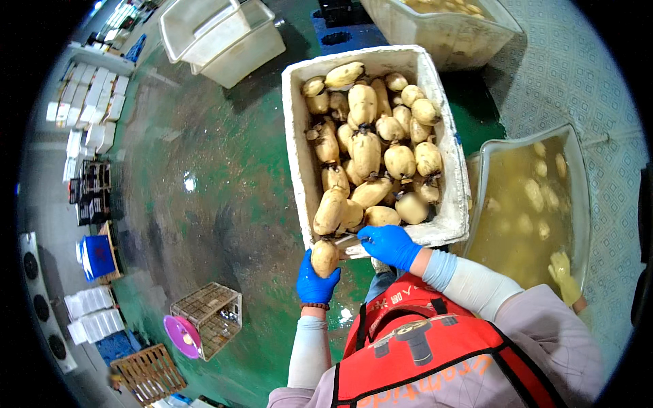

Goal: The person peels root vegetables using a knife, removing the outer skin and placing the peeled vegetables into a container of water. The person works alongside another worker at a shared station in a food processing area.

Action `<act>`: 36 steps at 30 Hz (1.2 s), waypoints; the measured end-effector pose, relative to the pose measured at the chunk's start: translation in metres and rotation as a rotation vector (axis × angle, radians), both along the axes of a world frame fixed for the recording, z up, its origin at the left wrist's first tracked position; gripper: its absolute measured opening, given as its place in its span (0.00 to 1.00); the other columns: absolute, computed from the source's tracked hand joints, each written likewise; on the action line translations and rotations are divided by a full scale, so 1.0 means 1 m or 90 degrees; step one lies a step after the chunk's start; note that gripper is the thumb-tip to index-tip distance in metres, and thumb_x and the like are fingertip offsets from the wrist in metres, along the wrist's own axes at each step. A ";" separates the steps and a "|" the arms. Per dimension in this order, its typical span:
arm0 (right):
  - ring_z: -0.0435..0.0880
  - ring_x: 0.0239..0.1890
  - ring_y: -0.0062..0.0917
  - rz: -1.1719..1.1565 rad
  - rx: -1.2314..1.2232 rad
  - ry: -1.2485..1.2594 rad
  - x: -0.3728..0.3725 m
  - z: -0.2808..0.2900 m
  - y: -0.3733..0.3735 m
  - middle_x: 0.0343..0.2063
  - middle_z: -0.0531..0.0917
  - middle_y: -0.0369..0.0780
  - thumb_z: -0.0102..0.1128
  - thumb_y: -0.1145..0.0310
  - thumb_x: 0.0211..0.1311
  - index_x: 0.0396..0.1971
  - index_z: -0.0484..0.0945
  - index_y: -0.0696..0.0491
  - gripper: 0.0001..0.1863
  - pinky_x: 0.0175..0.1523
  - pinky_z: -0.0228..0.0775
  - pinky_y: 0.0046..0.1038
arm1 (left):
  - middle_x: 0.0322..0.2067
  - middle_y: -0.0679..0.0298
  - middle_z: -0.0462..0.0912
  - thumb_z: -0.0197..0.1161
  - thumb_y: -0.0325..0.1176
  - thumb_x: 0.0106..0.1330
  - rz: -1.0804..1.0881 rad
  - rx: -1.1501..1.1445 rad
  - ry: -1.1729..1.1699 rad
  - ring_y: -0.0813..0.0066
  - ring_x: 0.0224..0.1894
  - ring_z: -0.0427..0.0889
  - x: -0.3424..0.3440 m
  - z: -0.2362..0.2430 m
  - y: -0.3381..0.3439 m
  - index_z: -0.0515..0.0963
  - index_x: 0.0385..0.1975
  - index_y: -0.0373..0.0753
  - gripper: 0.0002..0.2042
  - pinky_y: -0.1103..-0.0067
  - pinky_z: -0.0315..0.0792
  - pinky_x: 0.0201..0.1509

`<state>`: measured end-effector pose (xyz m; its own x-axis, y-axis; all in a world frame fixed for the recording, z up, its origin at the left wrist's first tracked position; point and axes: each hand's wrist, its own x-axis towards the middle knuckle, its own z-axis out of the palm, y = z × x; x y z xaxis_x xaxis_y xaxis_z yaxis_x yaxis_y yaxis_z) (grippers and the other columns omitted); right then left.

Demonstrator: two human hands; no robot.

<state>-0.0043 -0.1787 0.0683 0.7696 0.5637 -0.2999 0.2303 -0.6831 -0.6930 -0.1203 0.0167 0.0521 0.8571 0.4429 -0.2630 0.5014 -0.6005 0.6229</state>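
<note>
My left hand (317, 280), in a blue glove, is closed around the lower lotus root segment (325, 258) at the near left corner of a white foam box (294, 136). That segment seems joined to a longer pale one (330, 211) resting on the box's near rim. My blue-gloved right hand (391, 246) is closed just to the right, over the near rim. A thin tool (348, 236) pokes from its fingers toward the dark joint between the segments; its exact kind is too small to tell. Many cream lotus roots (366, 153) with dark joints fill the box.
Right of the box stands a tub (484, 197) of murky water with lotus roots; another person's yellow-gloved hand (563, 272) reaches in. Another tub (442, 37) is beyond. White bins (235, 54) stand far left; a crate (216, 319) and pink basin (182, 336) are on the wet green floor.
</note>
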 end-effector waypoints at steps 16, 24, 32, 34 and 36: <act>0.79 0.26 0.43 0.137 -0.106 -0.044 -0.016 -0.025 0.013 0.22 0.79 0.47 0.48 0.67 0.51 0.26 0.74 0.54 0.07 0.30 0.70 0.42 | 0.46 0.52 0.75 0.72 0.40 0.39 -0.009 0.024 0.014 0.57 0.47 0.75 0.002 0.015 -0.004 0.67 0.52 0.40 0.36 0.70 0.72 0.47; 0.79 0.23 0.42 0.006 -0.021 -0.114 -0.001 -0.057 0.005 0.21 0.79 0.48 0.50 0.66 0.51 0.27 0.77 0.54 0.10 0.29 0.71 0.40 | 0.45 0.54 0.75 0.72 0.36 0.38 -0.146 0.075 -0.045 0.56 0.44 0.76 0.030 0.031 -0.019 0.66 0.53 0.40 0.37 0.69 0.71 0.46; 0.74 0.27 0.18 -0.259 0.451 0.527 0.040 -0.014 -0.014 0.27 0.78 0.34 0.60 0.50 0.53 0.36 0.76 0.53 0.21 0.30 0.68 0.20 | 0.50 0.67 0.71 0.67 0.36 0.41 -0.535 0.347 -0.107 0.66 0.57 0.66 0.104 0.085 -0.035 0.66 0.56 0.55 0.35 0.54 0.47 0.62; 0.75 0.28 0.18 -0.377 0.473 0.660 0.045 -0.043 -0.031 0.28 0.78 0.34 0.60 0.50 0.53 0.38 0.76 0.52 0.21 0.31 0.68 0.21 | 0.55 0.65 0.65 0.69 0.37 0.39 -0.470 0.387 -0.143 0.62 0.61 0.60 0.116 0.092 -0.045 0.63 0.58 0.54 0.39 0.52 0.43 0.63; 0.76 0.29 0.19 -0.486 0.518 0.668 0.044 -0.010 -0.029 0.31 0.79 0.34 0.60 0.51 0.54 0.40 0.75 0.52 0.21 0.32 0.68 0.23 | 0.57 0.60 0.62 0.70 0.38 0.40 -0.254 0.275 -0.218 0.61 0.61 0.59 0.118 0.089 -0.051 0.60 0.59 0.49 0.40 0.56 0.45 0.63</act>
<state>0.0398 -0.2080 0.0584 0.5880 0.4198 -0.6914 -0.8055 0.2261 -0.5478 -0.0022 -0.0339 0.1411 0.9801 0.0798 0.1818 0.0071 -0.9293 0.3694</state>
